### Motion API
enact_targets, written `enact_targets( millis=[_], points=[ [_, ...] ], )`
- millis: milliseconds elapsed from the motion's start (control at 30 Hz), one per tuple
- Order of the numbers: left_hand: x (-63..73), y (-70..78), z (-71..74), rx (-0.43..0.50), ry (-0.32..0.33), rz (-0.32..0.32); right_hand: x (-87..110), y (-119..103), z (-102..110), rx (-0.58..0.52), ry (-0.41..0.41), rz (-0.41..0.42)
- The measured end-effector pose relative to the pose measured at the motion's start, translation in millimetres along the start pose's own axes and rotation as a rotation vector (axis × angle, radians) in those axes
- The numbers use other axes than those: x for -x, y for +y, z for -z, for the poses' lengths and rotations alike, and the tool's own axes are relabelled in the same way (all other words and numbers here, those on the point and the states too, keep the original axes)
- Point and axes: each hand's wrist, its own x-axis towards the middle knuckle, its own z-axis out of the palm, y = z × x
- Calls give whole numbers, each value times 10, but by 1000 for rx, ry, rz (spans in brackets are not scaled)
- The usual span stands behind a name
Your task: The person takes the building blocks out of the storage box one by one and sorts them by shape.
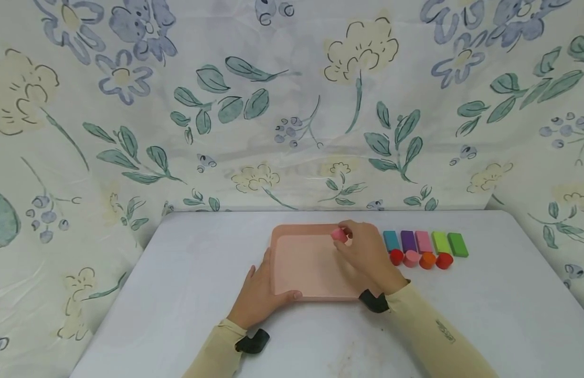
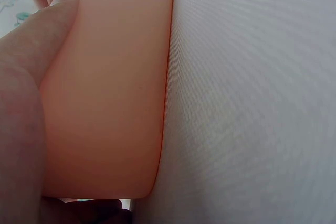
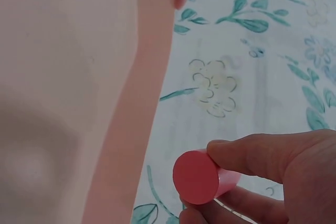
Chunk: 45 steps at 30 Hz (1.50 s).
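A pink-red cylinder block (image 1: pixel 339 235) is pinched between the thumb and fingers of my right hand (image 1: pixel 371 257), over the far right part of a pale pink tray (image 1: pixel 306 265). In the right wrist view, the round flat end of the cylinder block (image 3: pixel 196 177) faces the camera, beside the tray's rim (image 3: pixel 123 114). My left hand (image 1: pixel 258 296) grips the tray at its near left corner, thumb on the front rim and fingers along the left side. The left wrist view shows the thumb against the tray's outer wall (image 2: pixel 113 93); the fingertips are partly hidden.
Right of the tray stands a row of rectangular blocks: blue (image 1: pixel 391 241), purple (image 1: pixel 408 241), pink (image 1: pixel 423 242), yellow-green (image 1: pixel 441 242) and green (image 1: pixel 458 244). Before them are red (image 1: pixel 396 257), pink (image 1: pixel 411 259), orange (image 1: pixel 427 261) and another red cylinder (image 1: pixel 444 261). Floral cloth (image 1: pixel 292 173) hangs behind the white table (image 1: pixel 206 252).
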Motion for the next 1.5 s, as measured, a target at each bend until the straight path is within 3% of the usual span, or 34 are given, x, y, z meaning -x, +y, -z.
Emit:
enact_targets(
  millis=[467,767,1500],
  points=[
    [5,-14,-4,-8,5,-4,137,181,187,-43,-24,-74],
    [0,-9,-7,7,10,-8,244,290,256,-21,21,-121],
    [11,-38,-19,15,26,-32,560,762,419,-40,132,-76]
  ],
)
